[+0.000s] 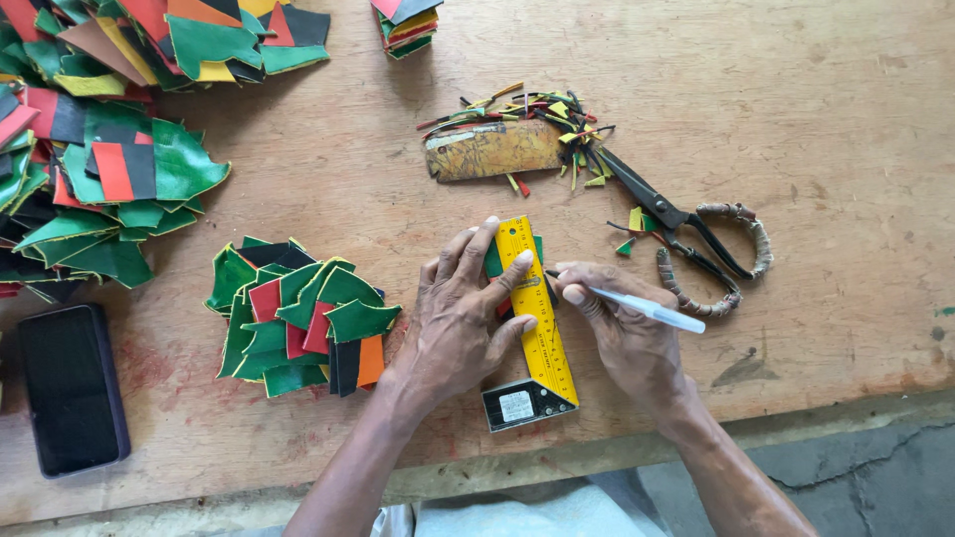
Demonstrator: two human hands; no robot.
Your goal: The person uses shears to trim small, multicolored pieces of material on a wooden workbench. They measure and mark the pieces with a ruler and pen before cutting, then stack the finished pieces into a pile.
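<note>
I see a small green leather piece [494, 261] lying on the worktop [856, 119], almost wholly covered by the yellow try square [537, 316] laid across it. My left hand [460, 323] lies flat on that blade, fingers spread and pressing, closed on nothing. Just right of it my right hand [625, 333] pinches a white pen [645, 309], its tip meeting the blade's right edge. I judge the step in hand to be marking a line along that edge; the stroke calls for steady downward pressure from the left grip, so the blade does not slip as the tip runs along it.

Beyond the right grip lie scissors [686, 234] with wrapped handles, and above both hands a brown block [494, 150] among coloured trimmings [537, 107]. Left of the left grip sits a pile of cut pieces [298, 318], with bigger heaps [99, 169] farther off and a dark phone [73, 388].

The piece's outline is hidden under blade and fingers, and I cannot make out any drawn line. The heaps are cut off by the frame.
</note>
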